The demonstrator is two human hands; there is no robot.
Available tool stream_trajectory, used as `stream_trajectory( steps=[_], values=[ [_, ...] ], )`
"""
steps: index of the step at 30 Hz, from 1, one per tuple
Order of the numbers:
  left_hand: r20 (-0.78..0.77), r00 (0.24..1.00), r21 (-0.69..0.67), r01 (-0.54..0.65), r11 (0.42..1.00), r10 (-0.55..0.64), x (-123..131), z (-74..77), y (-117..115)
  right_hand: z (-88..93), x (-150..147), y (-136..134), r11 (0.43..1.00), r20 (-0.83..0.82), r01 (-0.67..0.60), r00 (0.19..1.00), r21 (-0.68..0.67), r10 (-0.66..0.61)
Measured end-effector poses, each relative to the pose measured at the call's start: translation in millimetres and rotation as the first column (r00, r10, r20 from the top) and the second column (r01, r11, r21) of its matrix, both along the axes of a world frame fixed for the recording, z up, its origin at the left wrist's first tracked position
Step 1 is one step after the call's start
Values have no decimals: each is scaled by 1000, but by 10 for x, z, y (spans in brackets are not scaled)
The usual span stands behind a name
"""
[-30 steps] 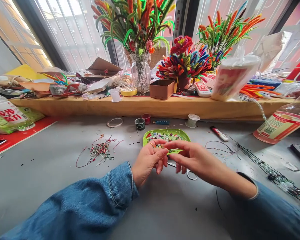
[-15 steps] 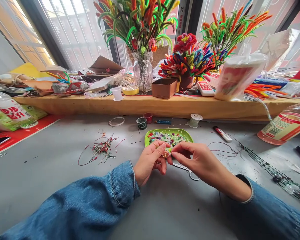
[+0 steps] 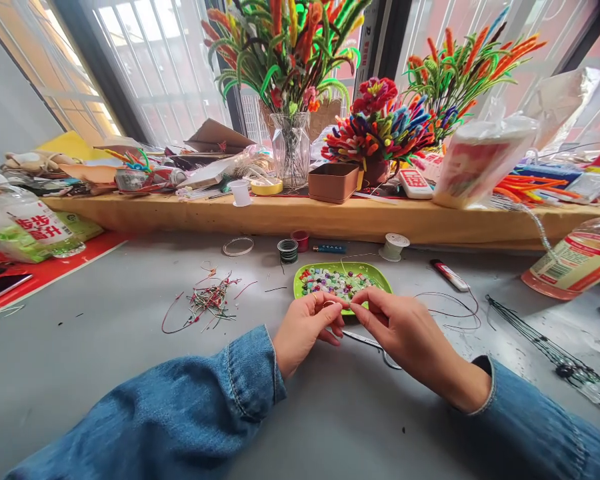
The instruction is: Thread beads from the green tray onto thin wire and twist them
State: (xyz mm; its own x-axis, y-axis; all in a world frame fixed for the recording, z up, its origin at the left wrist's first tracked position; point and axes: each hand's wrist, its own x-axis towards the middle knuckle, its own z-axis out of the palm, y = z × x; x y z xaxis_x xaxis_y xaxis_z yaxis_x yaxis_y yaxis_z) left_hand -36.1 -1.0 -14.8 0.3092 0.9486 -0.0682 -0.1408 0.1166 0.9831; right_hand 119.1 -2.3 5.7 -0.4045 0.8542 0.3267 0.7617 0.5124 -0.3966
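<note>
Head view. A small piece (image 3: 333, 304) sits at the left fingertips, in front of the bead tray; only a pale, curved edge shows, the rest covered by fingers. Left hand (image 3: 306, 328): thumb and fingers closed on it. Right hand (image 3: 399, 328): thumb and fingertip pinched together just beside it; cannot tell whether on the piece or on a thread.

Surroundings: green tray (image 3: 384, 279) of mixed beads (image 3: 325, 283) directly behind, its near edge partly hidden by both hands. Scissors (image 3: 363, 339) on the table below, handle partly covered by the right hand. Beyond the tray, a white spool (image 3: 395, 248); to the left, loose thread clippings (image 3: 213, 300).

Orientation: piece too covered to read its long axis or which way it points.
</note>
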Motion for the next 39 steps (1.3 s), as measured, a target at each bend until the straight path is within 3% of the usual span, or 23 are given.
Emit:
stream_trajectory(
  steps=[4, 11, 16, 24, 32, 39],
  values=[
    [-24, 1000, 32, -10, 999, 11, 18, -23, 3, -32, 6, -14, 997, 65, -3, 998, 76, -2],
    [-30, 997, 35, -65, 997, 66, 10, -54, 20, -41, 17, -23, 998, 99, 3, 995, 63, -9],
    [-21, 993, 32, -113, 993, 113, 2, -39, 21, -20, 22, -51, 959, 2, 52, 998, 277, -55],
    [23, 990, -3, -142, 990, 142, 24, -36, 24, -141, 12, -20, 902, 94, -7, 995, 432, -38],
    [55, 989, -56, -137, 989, 140, 11, -28, 30, -127, 5, -11, 883, 76, 5, 996, 470, -46],
    [69, 989, -74, -128, 989, 133, 19, -26, 25, -167, 23, -12, 971, -4, -25, 1000, 237, 26]
  ],
)
